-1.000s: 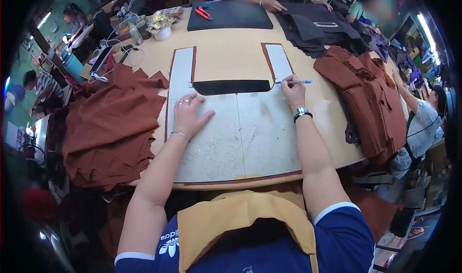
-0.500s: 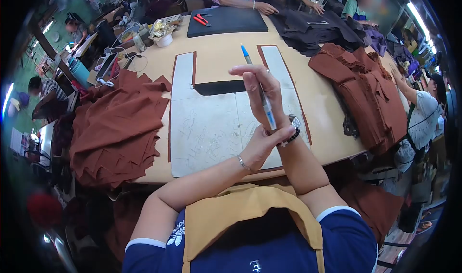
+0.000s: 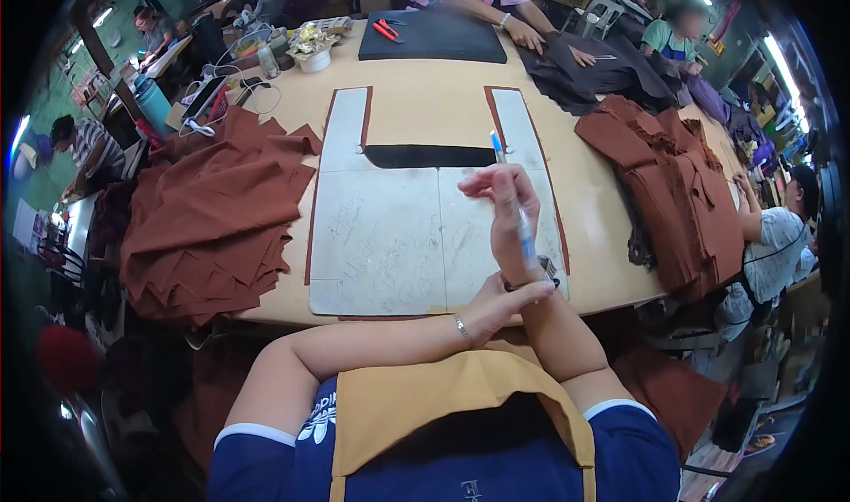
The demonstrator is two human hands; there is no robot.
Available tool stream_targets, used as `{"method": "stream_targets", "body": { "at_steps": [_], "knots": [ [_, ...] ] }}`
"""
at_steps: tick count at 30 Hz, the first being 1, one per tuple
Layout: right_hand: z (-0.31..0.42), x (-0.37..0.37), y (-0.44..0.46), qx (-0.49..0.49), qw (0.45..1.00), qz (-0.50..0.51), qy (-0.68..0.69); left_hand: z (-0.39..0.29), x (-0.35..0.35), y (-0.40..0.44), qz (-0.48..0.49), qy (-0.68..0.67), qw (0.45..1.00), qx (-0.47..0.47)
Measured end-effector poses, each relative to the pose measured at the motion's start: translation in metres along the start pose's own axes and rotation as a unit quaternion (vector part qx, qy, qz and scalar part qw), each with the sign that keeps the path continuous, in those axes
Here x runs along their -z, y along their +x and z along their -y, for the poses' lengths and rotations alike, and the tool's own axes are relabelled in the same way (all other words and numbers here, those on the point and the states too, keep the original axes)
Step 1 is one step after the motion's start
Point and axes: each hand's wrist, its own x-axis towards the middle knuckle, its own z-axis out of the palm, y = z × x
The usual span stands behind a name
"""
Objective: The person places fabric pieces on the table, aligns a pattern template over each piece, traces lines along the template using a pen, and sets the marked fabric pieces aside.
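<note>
Raised over the right part of the board, my right hand [image 3: 508,214] holds a pen [image 3: 498,148] upright, its blue end pointing away from me. My left hand [image 3: 503,305] is wrapped round my right wrist, close to a wristwatch [image 3: 549,272]. Below both hands lies a pale grey U-shaped template [image 3: 381,236] with faint handwriting on it. Reddish-brown fabric [image 3: 558,205] shows as a thin border along its edges. A black strip [image 3: 425,156] lines the inner edge of the template's cut-out.
Stacked brown fabric lies at left [image 3: 212,210] and more brown pieces [image 3: 664,192] at right. Beyond are a black board [image 3: 434,42] with red-handled snips [image 3: 386,30], a white tub [image 3: 313,55] and dark cloth [image 3: 602,68] under a co-worker's hands [image 3: 531,37].
My joined hands have come nearer to me and slightly right, with the pen still in the right one. The co-worker's hands across the table have shifted on the dark cloth.
</note>
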Motion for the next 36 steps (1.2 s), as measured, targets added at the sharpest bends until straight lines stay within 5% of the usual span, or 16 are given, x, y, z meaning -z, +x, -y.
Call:
{"method": "stream_targets", "body": {
  "at_steps": [2, 5, 7, 10, 12, 15, 20, 29, 30, 33, 36],
  "knots": [
    [0.008, 0.000, 0.000, -0.182, 0.952, -0.070, 0.236, 0.003, 0.005, 0.004, 0.030, -0.001, 1.000, -0.006],
    [0.000, 0.014, -0.006, -0.310, 0.911, -0.095, 0.255, 0.005, 0.015, 0.009, 0.055, 0.075, 0.996, 0.010],
    [0.001, 0.037, -0.014, -0.278, 0.955, -0.070, 0.077, 0.001, 0.036, 0.008, 0.105, 0.209, 0.972, -0.011],
    [0.013, 0.098, -0.028, -0.177, 0.930, 0.005, -0.321, -0.033, 0.101, -0.029, -0.056, 0.544, 0.819, -0.175],
    [0.016, 0.143, -0.053, -0.096, 0.801, 0.025, -0.590, -0.055, 0.151, -0.056, -0.193, 0.694, 0.674, -0.163],
    [0.017, 0.174, -0.081, -0.141, 0.826, 0.008, -0.546, -0.045, 0.196, -0.090, -0.396, 0.732, 0.555, -0.031],
    [0.006, 0.183, -0.077, -0.202, 0.897, -0.039, -0.391, -0.026, 0.212, -0.101, -0.419, 0.719, 0.554, -0.006],
    [0.028, 0.197, -0.042, -0.365, 0.908, -0.129, -0.163, -0.026, 0.212, -0.098, -0.424, 0.729, 0.538, -0.001],
    [0.035, 0.179, -0.037, -0.348, 0.910, -0.161, -0.156, -0.027, 0.211, -0.098, -0.426, 0.730, 0.534, 0.006],
    [0.043, 0.159, -0.025, -0.277, 0.926, -0.041, -0.254, -0.024, 0.213, -0.098, -0.437, 0.725, 0.532, -0.003],
    [0.058, 0.127, -0.021, -0.090, 0.882, 0.062, -0.458, -0.026, 0.213, -0.097, -0.444, 0.727, 0.524, -0.009]
  ]
}}
